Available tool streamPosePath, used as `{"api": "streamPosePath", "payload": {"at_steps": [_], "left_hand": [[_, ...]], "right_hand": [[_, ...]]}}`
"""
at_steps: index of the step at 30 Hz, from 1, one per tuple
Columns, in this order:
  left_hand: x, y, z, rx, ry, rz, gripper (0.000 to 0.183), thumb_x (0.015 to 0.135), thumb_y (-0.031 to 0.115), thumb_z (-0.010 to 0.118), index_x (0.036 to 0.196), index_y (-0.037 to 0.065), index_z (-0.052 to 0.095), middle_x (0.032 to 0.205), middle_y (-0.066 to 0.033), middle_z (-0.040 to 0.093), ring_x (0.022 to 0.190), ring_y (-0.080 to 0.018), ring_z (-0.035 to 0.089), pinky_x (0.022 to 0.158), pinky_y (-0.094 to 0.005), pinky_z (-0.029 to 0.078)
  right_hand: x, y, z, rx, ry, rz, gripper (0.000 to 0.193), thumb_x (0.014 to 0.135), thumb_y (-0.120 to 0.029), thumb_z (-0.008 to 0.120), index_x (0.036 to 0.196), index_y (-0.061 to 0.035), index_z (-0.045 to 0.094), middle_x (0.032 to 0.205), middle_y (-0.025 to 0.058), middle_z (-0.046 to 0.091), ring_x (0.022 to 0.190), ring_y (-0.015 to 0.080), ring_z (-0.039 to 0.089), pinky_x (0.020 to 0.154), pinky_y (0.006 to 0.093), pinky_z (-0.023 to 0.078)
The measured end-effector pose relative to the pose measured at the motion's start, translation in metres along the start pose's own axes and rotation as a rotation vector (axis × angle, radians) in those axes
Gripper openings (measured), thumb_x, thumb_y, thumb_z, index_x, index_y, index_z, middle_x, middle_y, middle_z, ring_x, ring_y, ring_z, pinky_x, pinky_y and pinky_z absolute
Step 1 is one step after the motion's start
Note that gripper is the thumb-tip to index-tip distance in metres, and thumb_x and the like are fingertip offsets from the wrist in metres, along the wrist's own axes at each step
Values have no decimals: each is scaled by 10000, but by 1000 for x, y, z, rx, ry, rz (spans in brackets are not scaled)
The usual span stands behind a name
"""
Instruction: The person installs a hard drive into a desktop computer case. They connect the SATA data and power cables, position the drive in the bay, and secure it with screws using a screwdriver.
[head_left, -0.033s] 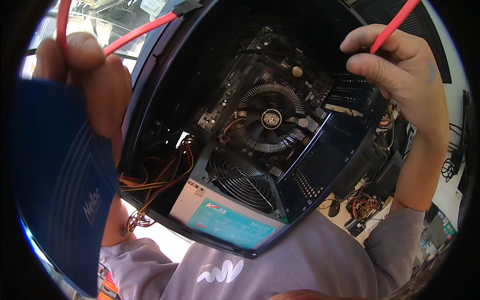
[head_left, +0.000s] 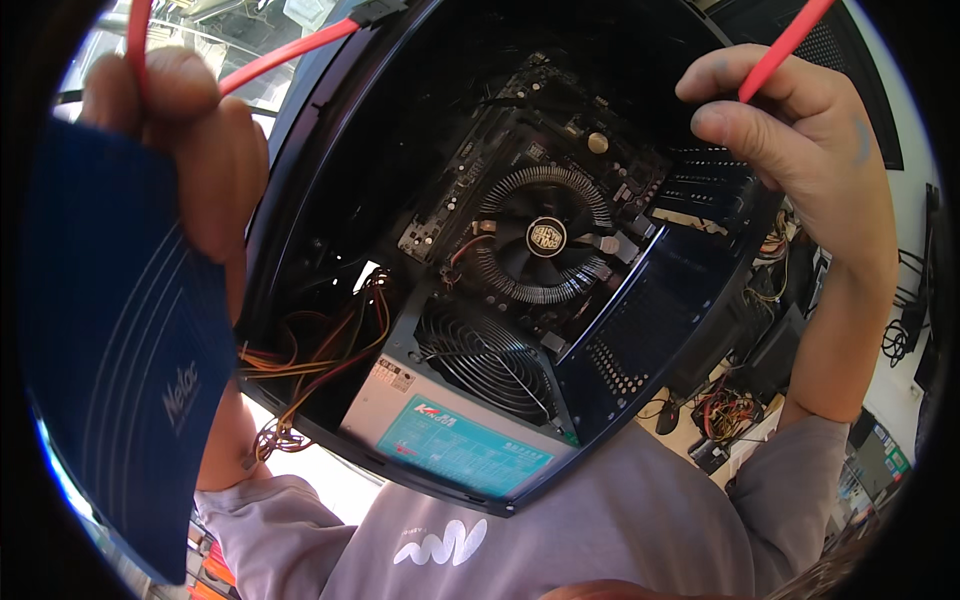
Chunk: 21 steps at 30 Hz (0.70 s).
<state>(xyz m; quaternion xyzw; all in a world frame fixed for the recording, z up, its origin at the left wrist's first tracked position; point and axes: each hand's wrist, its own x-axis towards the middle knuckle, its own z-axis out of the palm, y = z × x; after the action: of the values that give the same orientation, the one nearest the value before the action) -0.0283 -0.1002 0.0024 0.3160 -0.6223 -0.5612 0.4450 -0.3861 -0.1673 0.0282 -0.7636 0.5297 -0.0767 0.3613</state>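
Observation:
At the left, close to the camera, my left hand [head_left: 190,150] is closed on the upper edge of a flat blue solid-state drive [head_left: 120,330]. A thin red SATA cable [head_left: 290,58] runs by its fingertips, with a dark connector [head_left: 376,12] at the top. My right hand [head_left: 800,150], raised at the upper right, pinches a red cable length [head_left: 790,48] between thumb and index finger. Between the hands is an open black computer case [head_left: 330,130], holding a motherboard [head_left: 520,100], a round finned CPU cooler [head_left: 546,238] and a silver power supply [head_left: 450,430].
Yellow, red and black power wires [head_left: 300,365] hang at the case's lower left. Beyond its right side lie a tangle of coloured cables [head_left: 730,412] and a black mouse [head_left: 668,416]. A dark perforated panel [head_left: 840,60] stands at the upper right.
My left hand and the blue drive have moved slightly up and to the right. The right hand has barely moved, and the case looks nearly the same.

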Motion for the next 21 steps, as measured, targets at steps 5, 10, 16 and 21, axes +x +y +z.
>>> {"api": "streamPosePath", "payload": {"at_steps": [5,10,16,21], "left_hand": [[-6,-3,1,197,87,38,451,1027,473,474,1174,59,577,664,13,566,527,-74,472,544,-226,347],[-16,-14,1,273,192,106,465,1070,393,409,1161,-22,599,671,-15,517,584,-78,445,563,-225,330],[0,-2,58,187,674,10,346,1053,247,489,1026,-44,676,639,-36,526,543,-61,420,522,-194,319],[-6,-3,49,310,588,15,297,1031,227,549,1054,-30,698,832,-51,662,674,-56,543,609,-166,398]], "right_hand": [[16,7,13,161,-43,-76,235,938,-176,661,1114,-21,667,846,36,668,582,48,573,476,157,405],[15,3,32,649,-118,-74,281,983,-243,623,1122,2,618,876,110,696,643,101,670,498,178,494],[0,3,33,1217,-275,44,284,1000,-233,599,1109,25,643,834,127,714,598,136,684,437,199,477],[-3,-1,34,1273,-267,49,285,1012,-237,578,1104,25,641,810,114,700,569,134,656,423,204,457]]}}
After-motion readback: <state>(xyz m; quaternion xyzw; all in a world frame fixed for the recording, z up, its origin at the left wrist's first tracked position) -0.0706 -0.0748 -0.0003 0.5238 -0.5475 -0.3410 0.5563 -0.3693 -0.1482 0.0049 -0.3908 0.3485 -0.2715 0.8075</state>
